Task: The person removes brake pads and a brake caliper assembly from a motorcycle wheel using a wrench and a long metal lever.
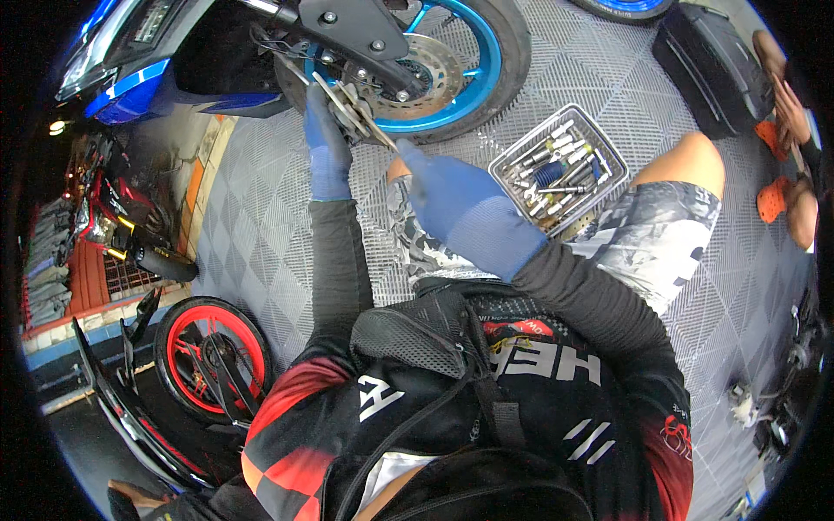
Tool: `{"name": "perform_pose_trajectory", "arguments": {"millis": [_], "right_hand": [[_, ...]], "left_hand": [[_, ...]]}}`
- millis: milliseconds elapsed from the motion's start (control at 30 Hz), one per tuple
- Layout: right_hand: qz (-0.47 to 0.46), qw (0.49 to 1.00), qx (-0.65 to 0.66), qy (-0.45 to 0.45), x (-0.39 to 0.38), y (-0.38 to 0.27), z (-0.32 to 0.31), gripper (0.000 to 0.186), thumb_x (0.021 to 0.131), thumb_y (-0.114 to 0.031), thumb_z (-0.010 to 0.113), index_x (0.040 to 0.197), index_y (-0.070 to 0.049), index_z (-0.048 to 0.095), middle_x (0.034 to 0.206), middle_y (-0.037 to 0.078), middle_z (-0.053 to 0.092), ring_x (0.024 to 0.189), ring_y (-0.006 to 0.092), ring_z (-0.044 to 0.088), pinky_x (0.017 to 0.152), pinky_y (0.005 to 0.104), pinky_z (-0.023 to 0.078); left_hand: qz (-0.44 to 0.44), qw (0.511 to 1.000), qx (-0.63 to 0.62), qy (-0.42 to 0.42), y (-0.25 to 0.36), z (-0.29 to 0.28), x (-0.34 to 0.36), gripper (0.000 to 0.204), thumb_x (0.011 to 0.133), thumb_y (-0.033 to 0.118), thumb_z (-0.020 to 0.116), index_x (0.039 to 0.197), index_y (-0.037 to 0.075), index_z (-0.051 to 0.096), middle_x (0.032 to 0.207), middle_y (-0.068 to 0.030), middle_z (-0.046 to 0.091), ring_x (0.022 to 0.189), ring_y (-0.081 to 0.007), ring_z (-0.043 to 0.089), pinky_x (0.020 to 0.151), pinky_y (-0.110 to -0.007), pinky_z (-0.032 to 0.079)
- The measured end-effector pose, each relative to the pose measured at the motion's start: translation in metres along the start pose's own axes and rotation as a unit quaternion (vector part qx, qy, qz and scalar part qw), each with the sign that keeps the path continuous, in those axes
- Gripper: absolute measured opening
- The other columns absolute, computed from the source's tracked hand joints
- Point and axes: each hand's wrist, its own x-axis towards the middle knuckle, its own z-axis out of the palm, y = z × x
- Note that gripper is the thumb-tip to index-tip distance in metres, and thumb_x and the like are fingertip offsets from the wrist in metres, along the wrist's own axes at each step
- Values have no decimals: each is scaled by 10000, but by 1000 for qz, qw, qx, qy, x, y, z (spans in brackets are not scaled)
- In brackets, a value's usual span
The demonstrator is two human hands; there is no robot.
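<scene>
My left hand (327, 149), in a blue glove, is closed around a metal part that looks like a brake caliper (349, 111), beside the front wheel (493, 65) of a blue motorcycle. In my right hand (469, 208), also gloved in blue, the fingers close on the near end of a thin metal tool (380, 135). Its far end meets the caliper, and its exact kind is hard to make out. Just beyond the caliper are the brake disc (447, 76) and the dark fork leg (352, 39).
A grey plastic basket (601, 136) full of sockets and tools stands between my legs. Far right are a black case (708, 65) and another person's hand (789, 113). At left lie a red-rimmed wheel (167, 347) and a red motorcycle (109, 204). Grey tiles (261, 200) cover the floor.
</scene>
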Motion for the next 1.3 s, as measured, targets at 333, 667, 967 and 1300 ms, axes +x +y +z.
{"name": "perform_pose_trajectory", "arguments": {"millis": [333, 667, 967, 1300], "right_hand": [[29, 965, 260, 17, 47, 80, 39, 404, 913, -327, 749, 1116, 0, 624, 941, 215, 674, 864, 355, 660, 773, 449, 514], [-112, 941, 315, -41, 91, 99, 74, 545, 871, -381, 795, 1227, 7, 653, 1079, 243, 701, 1012, 392, 676, 911, 446, 515], [-128, 931, 338, 52, 90, 81, 64, 355, 926, -276, 760, 1102, 21, 674, 886, 129, 714, 787, 191, 633, 761, 367, 523], [-106, 938, 307, 120, 92, 81, 79, 294, 939, -275, 756, 1096, -49, 652, 855, 153, 682, 784, 332, 680, 710, 425, 526]], "left_hand": [[-3, 989, -146, 27, 16, 19, -8, 486, 1063, 538, 463, 1267, 119, 605, 1064, -55, 684, 949, -191, 689, 842, -347, 585], [-47, 983, -177, 29, 24, 12, -9, 484, 1013, 549, 551, 1158, 99, 652, 993, -65, 712, 866, -210, 712, 780, -377, 618], [-11, 978, -208, 11, 29, 26, -11, 438, 1056, 489, 514, 1247, 110, 620, 1133, -45, 689, 1005, -216, 693, 887, -390, 595], [-18, 973, -228, 27, 13, 6, -1, 516, 1048, 542, 478, 1228, 87, 641, 1096, -65, 716, 925, -179, 711, 777, -342, 599]]}}
